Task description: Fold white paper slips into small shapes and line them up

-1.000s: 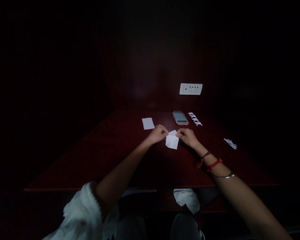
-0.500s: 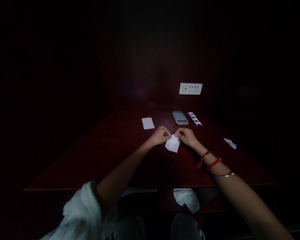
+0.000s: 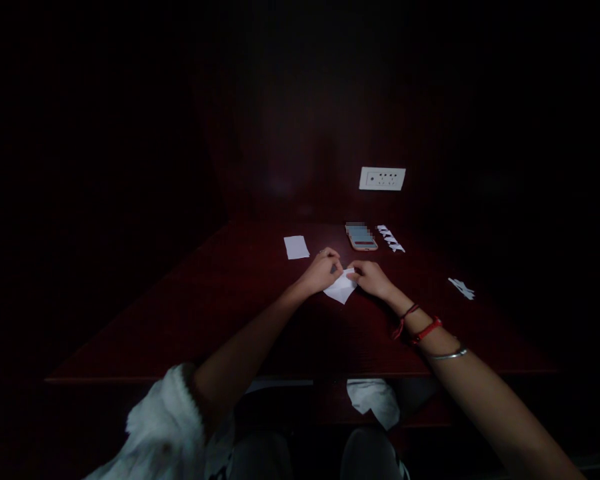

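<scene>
A small white sheet of paper [image 3: 342, 289] is between my two hands, with one corner pointing toward me. My left hand [image 3: 324, 270] pinches its far edge from the left, fingers closed. From the right, my right hand [image 3: 373, 277] grips the same far edge between thumb and fingers. The far edge looks folded over, though the fingertips partly hide it. Around my right wrist are a dark red cord, a red bracelet and a silver bangle [image 3: 449, 354].
On the dark red table [image 3: 205, 320], white paper [image 3: 297, 247] lies at the back left. Behind my right hand are a phone [image 3: 361, 237] and a row of folded white paper pieces [image 3: 391, 239]. Paper strips [image 3: 461, 289] lie farther right. A socket panel [image 3: 383, 179] is on the wall.
The paper between my hands has turned, so its near corner now points toward me and sits farther left. My right hand has shifted slightly left and down.
</scene>
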Tool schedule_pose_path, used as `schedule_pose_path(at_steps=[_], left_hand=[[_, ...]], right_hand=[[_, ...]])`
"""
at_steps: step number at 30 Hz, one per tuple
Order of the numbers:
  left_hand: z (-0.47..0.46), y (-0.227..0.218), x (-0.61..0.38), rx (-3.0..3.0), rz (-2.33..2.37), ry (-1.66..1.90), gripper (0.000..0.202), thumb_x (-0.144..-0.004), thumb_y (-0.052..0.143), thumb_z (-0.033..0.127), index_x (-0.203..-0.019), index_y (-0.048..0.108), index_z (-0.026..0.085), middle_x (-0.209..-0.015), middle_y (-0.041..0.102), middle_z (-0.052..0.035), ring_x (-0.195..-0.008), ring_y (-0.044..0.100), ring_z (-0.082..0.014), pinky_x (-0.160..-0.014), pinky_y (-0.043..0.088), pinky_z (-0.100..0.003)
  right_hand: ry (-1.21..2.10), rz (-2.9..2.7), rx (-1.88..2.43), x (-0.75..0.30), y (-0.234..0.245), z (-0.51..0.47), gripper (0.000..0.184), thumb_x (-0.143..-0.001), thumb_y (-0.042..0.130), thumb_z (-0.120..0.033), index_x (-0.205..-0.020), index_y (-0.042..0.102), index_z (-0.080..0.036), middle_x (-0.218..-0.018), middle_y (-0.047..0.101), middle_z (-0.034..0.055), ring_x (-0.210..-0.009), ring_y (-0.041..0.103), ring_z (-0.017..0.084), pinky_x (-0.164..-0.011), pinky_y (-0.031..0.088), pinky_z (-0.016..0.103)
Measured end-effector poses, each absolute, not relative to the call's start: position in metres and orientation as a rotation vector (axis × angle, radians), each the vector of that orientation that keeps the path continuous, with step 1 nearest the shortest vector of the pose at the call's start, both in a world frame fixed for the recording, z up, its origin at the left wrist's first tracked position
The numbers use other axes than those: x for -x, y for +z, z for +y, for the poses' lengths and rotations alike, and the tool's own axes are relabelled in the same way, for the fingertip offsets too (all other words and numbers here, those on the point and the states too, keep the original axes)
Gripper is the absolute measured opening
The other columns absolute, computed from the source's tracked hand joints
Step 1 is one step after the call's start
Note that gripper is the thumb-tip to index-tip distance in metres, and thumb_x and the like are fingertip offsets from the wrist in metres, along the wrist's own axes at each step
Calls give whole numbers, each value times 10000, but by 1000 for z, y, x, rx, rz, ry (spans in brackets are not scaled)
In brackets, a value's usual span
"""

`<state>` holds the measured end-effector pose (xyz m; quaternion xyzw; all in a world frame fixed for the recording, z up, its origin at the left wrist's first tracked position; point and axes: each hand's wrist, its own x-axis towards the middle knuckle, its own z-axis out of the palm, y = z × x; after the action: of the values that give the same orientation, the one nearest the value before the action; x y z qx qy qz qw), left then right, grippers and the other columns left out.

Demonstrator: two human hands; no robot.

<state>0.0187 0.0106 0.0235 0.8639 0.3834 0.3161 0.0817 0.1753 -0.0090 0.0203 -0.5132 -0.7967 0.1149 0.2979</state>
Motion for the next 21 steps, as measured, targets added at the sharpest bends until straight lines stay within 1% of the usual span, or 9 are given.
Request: schedule_pose_path(at_steps=[4,9,13,17,21], left_hand=[[13,24,-17,-2583,1184,916,110,-679,494,188,-667,592,139,-931,447,-54,-919,430,-162,-843,328,-279],[15,22,-16,-2524,1239,877,101,-657,509,163,-633,602,132,-923,461,-62,-909,442,-162,-835,339,-268],[13,20,-16,-2472,1311,850,88,-643,531,175,-620,610,144,-972,456,-58,-935,427,-178,-842,334,-283],[15,17,-12,-2501,1356,849,97,-653,526,200,-624,604,151,-977,462,-54,-929,425,-190,-835,333,-294],[19,14,-10,-2542,1353,857,109,-670,503,208,-644,593,152,-952,472,-55,-906,440,-181,-816,344,-278]], right_hand=[[270,-2053,1381,-177,19,-7,161,-686,445,-164,-746,595,-164,-722,613,32,-654,523,119,-601,352,210],[277,-2005,1341,-181,18,-7,165,-655,496,-214,-787,580,-162,-677,602,11,-599,517,99,-580,355,198],[287,-2052,1337,-183,18,-6,121,-654,477,-202,-692,583,-158,-643,590,4,-585,502,94,-558,342,191],[258,-1999,1362,-186,17,-3,142,-671,423,-189,-652,559,-154,-609,563,-4,-560,479,90,-531,324,187],[304,-1983,1330,-188,13,-1,160,-692,409,-236,-702,544,-151,-656,565,7,-586,483,94,-546,335,191]])
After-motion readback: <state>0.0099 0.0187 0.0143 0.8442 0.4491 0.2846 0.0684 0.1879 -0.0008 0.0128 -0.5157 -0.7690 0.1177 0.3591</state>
